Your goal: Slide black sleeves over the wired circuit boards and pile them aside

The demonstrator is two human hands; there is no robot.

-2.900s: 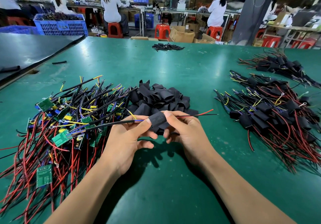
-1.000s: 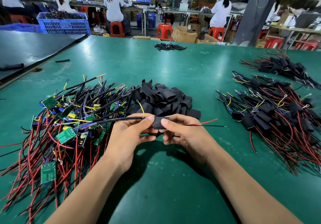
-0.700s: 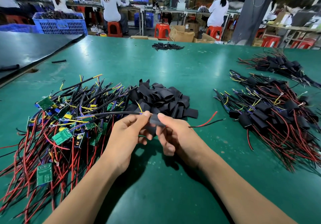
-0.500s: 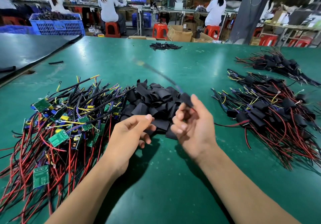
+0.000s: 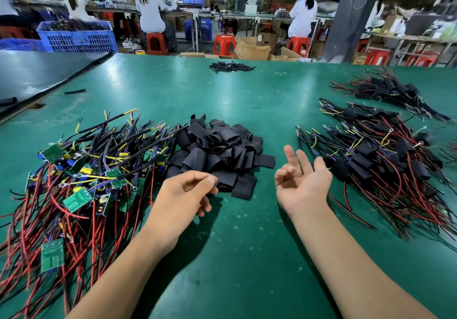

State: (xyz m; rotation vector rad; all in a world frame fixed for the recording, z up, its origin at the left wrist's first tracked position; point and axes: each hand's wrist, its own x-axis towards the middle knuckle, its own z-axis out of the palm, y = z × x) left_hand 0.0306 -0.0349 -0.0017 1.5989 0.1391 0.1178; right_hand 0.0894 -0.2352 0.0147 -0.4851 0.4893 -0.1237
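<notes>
Bare green tabletop (image 5: 235, 256) fills the lower centre. The left hand (image 5: 181, 196) has fingers loosely curled, empty; the right hand (image 5: 303, 185) has them spread, empty. Flat black tube sleeves (image 5: 222, 150) are heaped at centre.

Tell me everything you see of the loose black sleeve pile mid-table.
The pile of loose black sleeves is a low heap of short, flattened matte tubes, lying crisscross on the green table. Some ends gape open; a few flat ones lie out at its near and right edges. Its left side meets the bare wired boards. The left hand is at its near edge, contact unclear; the right hand is clear of it.
</notes>
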